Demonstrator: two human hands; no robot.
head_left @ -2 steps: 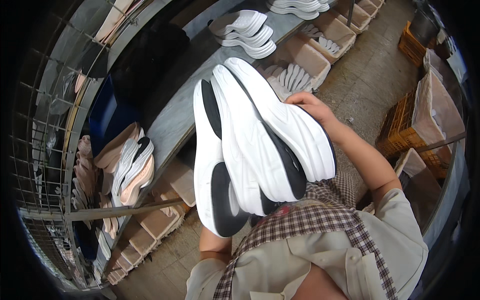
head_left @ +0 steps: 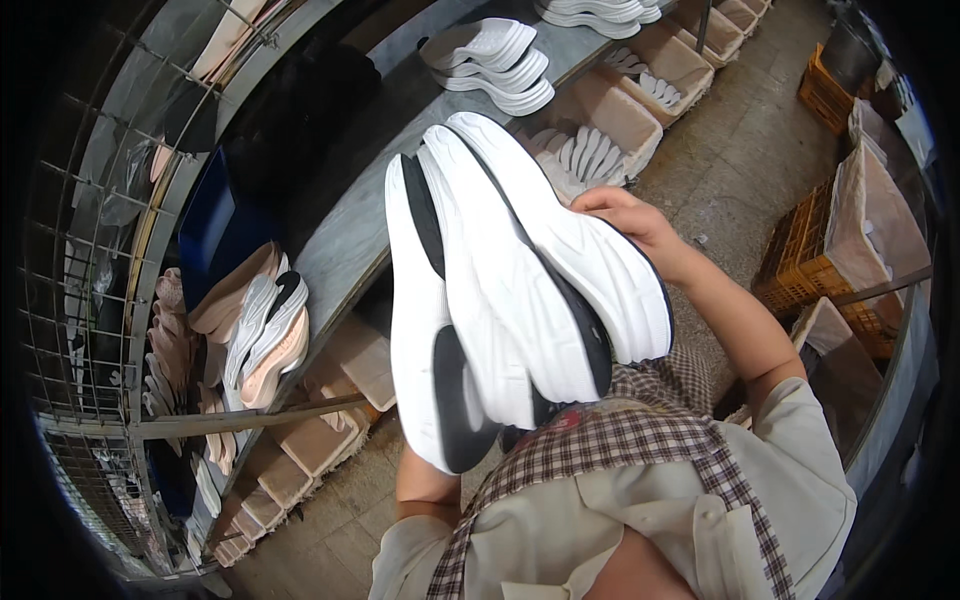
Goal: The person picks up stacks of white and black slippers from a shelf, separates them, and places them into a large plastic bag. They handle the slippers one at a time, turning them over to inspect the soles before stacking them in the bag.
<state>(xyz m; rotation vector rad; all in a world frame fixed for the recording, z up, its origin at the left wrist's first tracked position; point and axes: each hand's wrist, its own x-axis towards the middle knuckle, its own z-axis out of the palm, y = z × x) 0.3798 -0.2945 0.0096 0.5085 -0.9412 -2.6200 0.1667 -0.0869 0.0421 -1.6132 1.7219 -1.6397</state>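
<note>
Beside the right hand (head_left: 625, 215), cardboard boxes (head_left: 625, 115) hold white soles (head_left: 580, 155).

A grey workbench (head_left: 350, 240) runs diagonally, carrying a stack of white soles (head_left: 495, 65) and a blue tray (head_left: 215, 225). Cardboard boxes (head_left: 625, 115) under it hold more white soles. Pink insoles (head_left: 235, 300) lie beside a wire rack (head_left: 90, 300). Orange crates (head_left: 800, 255) stand on the tiled floor (head_left: 730, 160).
</note>
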